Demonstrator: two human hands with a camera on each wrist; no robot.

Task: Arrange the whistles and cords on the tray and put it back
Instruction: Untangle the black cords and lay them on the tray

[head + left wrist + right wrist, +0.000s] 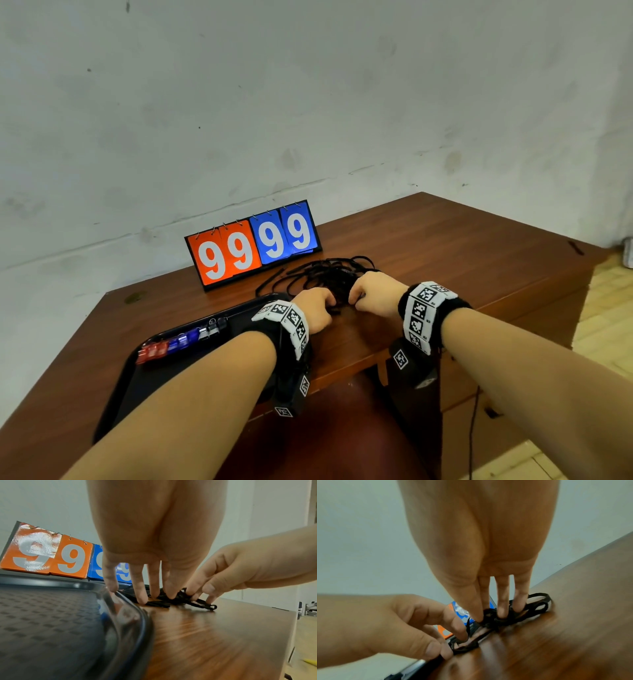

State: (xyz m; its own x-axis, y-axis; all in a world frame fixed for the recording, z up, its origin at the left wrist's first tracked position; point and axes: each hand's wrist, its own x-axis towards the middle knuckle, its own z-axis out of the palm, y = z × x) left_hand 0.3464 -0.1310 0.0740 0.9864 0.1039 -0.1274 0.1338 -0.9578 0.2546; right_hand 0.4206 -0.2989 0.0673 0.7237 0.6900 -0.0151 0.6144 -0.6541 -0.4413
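A tangle of black cords [325,274] lies on the wooden table in front of the scoreboard. Both hands meet at its near end. My left hand [317,306] has its fingertips down on the cords [202,605] and pinches a strand between thumb and finger, seen in the right wrist view [447,645]. My right hand [364,294] grips the bunch [537,605] with curled fingers, its fingertips buried in the strands. Red, blue and black-and-clear whistles [181,341] lie in a row on the black tray [137,387] at the left, without cords on them.
A flip scoreboard [253,240] showing 99 and 99 stands at the back by the wall. The tray's right rim [144,622] is just left of my left hand. The table's right edge [582,253] drops to a light floor.
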